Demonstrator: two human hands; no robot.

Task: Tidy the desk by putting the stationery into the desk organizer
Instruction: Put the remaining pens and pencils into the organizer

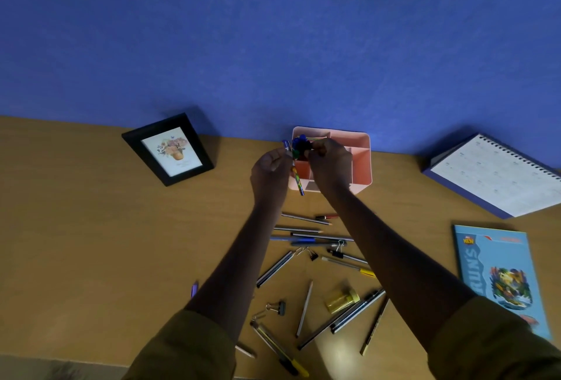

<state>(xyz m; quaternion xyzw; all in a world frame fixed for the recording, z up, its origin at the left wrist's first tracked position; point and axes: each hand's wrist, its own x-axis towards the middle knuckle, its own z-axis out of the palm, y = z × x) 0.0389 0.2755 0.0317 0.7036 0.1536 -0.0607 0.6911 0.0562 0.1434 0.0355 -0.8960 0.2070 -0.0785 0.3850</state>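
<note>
**Hands at the organizer, stationery in both**

Pens and pencils (304,308) lie scattered on the desk (91,228) between your forearms, well short of both hands. Among them are a binder clip (280,307) and a small yellow container (341,300). A second cluster of pens (303,240) lies closer to your wrists, still loose on the wood. A blue book (498,276) lies flat, well out to the right of your right arm.

Your left hand (270,167) is pinching a patterned pencil (299,182), which hangs tilted in front of the organizer's near left corner, its lower end pointing back towards you. A blue tip shows above your fingers; whether it belongs to that pencil or to a separate pen cannot be told.

Your right hand (329,164), just beside the left, has its fingers curled round a bunch of pens (302,146) standing in the organizer's far left compartment. The pink organizer (361,167) sits under and beyond both hands, its right compartments showing bare walls.

A black picture frame (168,149) leans well to the left of your left hand, and a spiral calendar (498,173) stands well to the right of your right. The blue wall (273,45) rises beyond them.
</note>
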